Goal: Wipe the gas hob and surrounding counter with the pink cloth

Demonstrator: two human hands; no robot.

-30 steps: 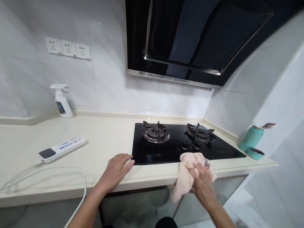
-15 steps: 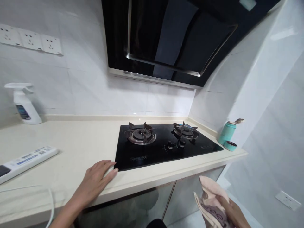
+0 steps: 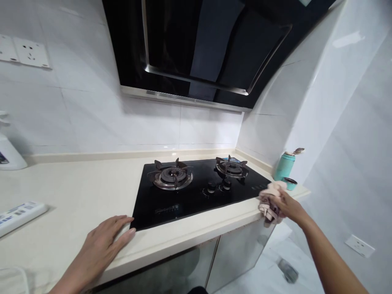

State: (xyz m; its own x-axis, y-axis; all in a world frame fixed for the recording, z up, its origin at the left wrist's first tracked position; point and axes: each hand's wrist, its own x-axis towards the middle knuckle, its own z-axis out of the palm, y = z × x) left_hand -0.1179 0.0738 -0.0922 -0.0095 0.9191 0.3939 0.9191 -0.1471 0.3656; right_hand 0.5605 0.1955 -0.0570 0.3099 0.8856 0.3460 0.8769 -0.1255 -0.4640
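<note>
My left hand (image 3: 105,245) rests on the counter with its fingers apart, the fingertips at the near left corner of the black gas stove (image 3: 190,204). My right hand (image 3: 284,204) grips a pink cloth (image 3: 269,206) at the right end of the counter's front edge, close to the stove's near right corner. Part of the cloth hangs over the edge. The stove has a left burner (image 3: 173,175), a right burner (image 3: 232,167) and two knobs (image 3: 211,187) between them. Just behind the cloth stand a small teal cup (image 3: 289,184) and a teal bottle-shaped container (image 3: 284,166).
A black range hood (image 3: 196,49) hangs low above the stove. On the left of the counter (image 3: 82,183) are a white spray bottle (image 3: 10,153), a white power strip (image 3: 23,216) and a white cable (image 3: 18,269). Cabinet doors (image 3: 239,249) lie below the counter.
My right hand has lifted the cloth from below the counter to its right front edge. My left hand stays by the stove corner. The view has shifted right.
</note>
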